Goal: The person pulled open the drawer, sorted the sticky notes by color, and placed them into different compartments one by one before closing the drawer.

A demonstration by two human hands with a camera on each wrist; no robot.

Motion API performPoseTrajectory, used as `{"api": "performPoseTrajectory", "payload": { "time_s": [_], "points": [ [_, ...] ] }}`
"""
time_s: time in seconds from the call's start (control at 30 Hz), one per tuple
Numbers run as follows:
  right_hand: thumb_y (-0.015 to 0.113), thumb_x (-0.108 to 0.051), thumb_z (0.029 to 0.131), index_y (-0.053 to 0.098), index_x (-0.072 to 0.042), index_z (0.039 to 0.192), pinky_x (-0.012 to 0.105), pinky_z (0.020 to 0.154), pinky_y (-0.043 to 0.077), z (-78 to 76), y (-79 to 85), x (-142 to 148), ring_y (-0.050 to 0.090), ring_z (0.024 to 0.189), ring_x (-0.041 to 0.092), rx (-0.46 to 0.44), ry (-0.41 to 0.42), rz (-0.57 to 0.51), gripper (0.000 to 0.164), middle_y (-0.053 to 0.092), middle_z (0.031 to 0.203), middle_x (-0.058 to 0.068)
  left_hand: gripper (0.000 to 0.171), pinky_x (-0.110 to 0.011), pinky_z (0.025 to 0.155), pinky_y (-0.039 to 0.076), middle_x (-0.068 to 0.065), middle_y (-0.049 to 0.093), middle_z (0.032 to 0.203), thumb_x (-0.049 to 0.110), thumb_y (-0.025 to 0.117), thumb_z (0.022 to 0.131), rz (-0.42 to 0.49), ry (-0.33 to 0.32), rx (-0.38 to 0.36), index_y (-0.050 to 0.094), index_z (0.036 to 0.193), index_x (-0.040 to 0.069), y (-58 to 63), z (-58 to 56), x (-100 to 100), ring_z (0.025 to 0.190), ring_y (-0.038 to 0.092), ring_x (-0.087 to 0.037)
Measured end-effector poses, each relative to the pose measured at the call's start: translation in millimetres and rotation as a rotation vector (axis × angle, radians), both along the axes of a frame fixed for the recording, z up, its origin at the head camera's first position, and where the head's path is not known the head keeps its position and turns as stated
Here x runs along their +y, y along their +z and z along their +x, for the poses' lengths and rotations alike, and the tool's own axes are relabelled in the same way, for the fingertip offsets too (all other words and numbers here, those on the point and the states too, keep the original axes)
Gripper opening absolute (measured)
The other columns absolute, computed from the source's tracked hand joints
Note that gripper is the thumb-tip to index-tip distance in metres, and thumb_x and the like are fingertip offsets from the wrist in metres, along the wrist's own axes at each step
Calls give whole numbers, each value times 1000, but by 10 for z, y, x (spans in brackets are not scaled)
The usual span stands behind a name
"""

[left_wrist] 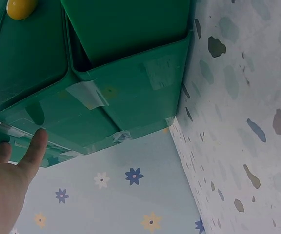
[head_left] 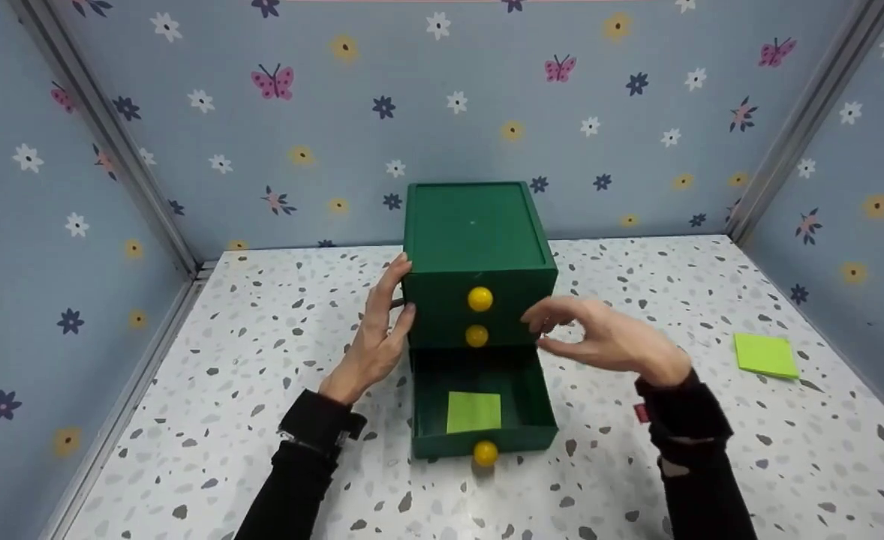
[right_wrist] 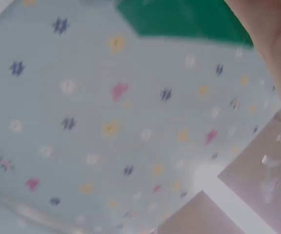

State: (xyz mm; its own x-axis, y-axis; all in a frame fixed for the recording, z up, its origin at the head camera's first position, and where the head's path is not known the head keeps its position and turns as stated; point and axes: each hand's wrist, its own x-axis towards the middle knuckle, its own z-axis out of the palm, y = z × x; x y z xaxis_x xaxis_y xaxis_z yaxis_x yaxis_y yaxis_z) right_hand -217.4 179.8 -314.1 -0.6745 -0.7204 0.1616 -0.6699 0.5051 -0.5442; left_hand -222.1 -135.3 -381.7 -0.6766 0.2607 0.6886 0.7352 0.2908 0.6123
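A green drawer cabinet (head_left: 479,225) with yellow round knobs stands near the back wall. Its bottom drawer (head_left: 524,397) is pulled out, and a lime-green sticky note pad (head_left: 473,412) lies inside it. My left hand (head_left: 371,341) rests on the cabinet's left side with its fingers extended; the left wrist view shows its fingertips (left_wrist: 39,139) at the taped side wall. Close by the cabinet's front right edge, my right hand (head_left: 607,334) hovers with fingers loosely bent, thumb apart from them and nothing visible between. The right wrist view catches only a blurred piece of the cabinet (right_wrist: 184,19).
Another lime-green note pad (head_left: 766,355) lies on the speckled tabletop (head_left: 637,465) at the right. Flower-patterned panels (head_left: 457,135) rise behind and on both sides. A yellow knob (head_left: 485,453) sticks out from the open drawer's front.
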Motion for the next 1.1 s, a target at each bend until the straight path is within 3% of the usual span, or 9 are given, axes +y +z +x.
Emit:
{"api": "performPoseTrajectory", "payload": {
  "time_s": [0.13,0.23,0.37,0.43,0.53,0.73,0.9,1.0,1.1],
  "points": [
    [66,-5,86,61,-7,117,27,90,45,-95,117,376,58,100,16,251,-131,-162,31,65,112,4,51,-44,107,34,-21,18,155,-7,41,96,-6,11,2,25,144,-3,-5,-13,-4,147,14,-21],
    [68,-7,84,53,0,127,47,102,35,-170,152,686,48,116,34,313,-353,-177,46,55,127,18,50,-43,107,35,-20,18,155,-7,41,96,5,18,20,26,144,-4,-80,-94,-19,147,14,-21],
    [62,-37,89,14,-6,151,73,102,12,-271,79,1220,9,133,59,30,-692,32,85,11,149,37,53,-40,106,36,-14,17,158,-5,42,97,14,20,39,25,147,1,-216,-231,-43,147,13,-20],
    [56,-52,89,-6,-7,152,77,98,8,-337,-54,1522,-5,130,67,-132,-809,154,98,-9,147,42,54,-39,106,36,-9,16,159,-1,42,98,14,16,38,24,148,7,-247,-260,-52,147,13,-19],
    [51,-65,85,-19,-1,146,80,95,6,-400,-327,1931,-12,122,72,-324,-925,254,113,-23,138,48,55,-39,108,35,-5,15,159,1,42,99,10,9,24,24,149,12,-266,-264,-55,148,12,-19],
    [45,-74,82,-33,8,135,77,99,1,-289,-541,2356,-23,122,67,-610,-936,289,125,-29,134,47,50,-44,110,32,-18,18,156,-4,41,97,-3,12,-8,26,145,-2,-52,-41,8,147,14,-21],
    [40,-66,88,-21,8,141,78,100,-4,-325,-652,2303,-18,126,67,-689,-1095,373,110,-26,135,48,48,-43,106,36,-21,19,155,-5,41,97,-14,11,4,26,143,-6,13,-17,12,147,15,-19],
    [32,-63,91,-15,7,143,76,100,-12,-397,-746,2190,-22,127,65,-798,-1166,437,99,-27,137,45,49,-46,106,35,-20,19,155,-5,41,97,-7,14,-1,27,143,-5,10,-18,3,146,17,-17],
    [35,-60,91,-19,11,141,76,101,-10,-441,-835,2093,-20,129,64,-796,-1199,435,102,-25,139,45,49,-48,107,35,-19,18,156,-5,41,97,4,11,-11,27,144,-4,2,-13,3,146,17,-16]
  ]
}}
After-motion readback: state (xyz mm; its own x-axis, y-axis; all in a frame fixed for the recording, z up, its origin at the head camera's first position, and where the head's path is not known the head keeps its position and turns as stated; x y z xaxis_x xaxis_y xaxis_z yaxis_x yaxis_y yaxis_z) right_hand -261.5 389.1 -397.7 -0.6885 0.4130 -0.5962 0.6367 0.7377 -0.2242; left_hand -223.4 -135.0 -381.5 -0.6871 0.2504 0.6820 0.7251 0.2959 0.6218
